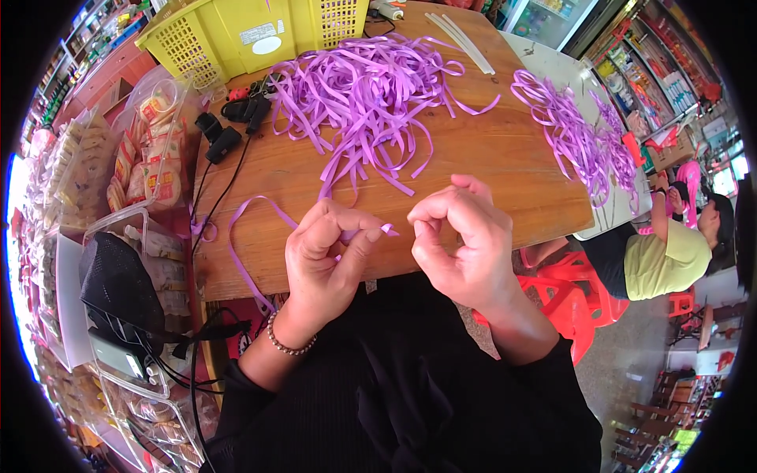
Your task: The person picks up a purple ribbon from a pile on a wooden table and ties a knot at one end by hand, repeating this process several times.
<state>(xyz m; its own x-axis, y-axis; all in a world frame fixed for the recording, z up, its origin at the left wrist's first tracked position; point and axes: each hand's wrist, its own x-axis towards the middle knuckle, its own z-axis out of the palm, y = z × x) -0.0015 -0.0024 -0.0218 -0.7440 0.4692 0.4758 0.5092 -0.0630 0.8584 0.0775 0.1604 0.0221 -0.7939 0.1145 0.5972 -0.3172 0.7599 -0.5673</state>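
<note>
My left hand (pixel 327 256), with a beaded bracelet at the wrist, pinches a narrow purple ribbon (pixel 244 264). A short folded tip of it sticks out past the thumb and forefinger, and the rest trails left over the wooden table and down its near edge. Facing it a short gap away, my right hand (pixel 467 244) has thumb and forefinger closed together; whatever is between those fingertips, if anything, is too small to make out. Beyond both hands lies a large tangled heap of purple ribbons (pixel 363 87) on the table (pixel 505 173).
A yellow plastic basket (pixel 236 43) stands at the back. Black cables and adapters (pixel 225 142) lie left of the heap, beside packaged goods (pixel 158 150). Pale sticks (pixel 465 43) lie at the back right. More ribbons (pixel 579 142) cover a white table, where another person (pixel 666 256) sits near red stools (pixel 572 296).
</note>
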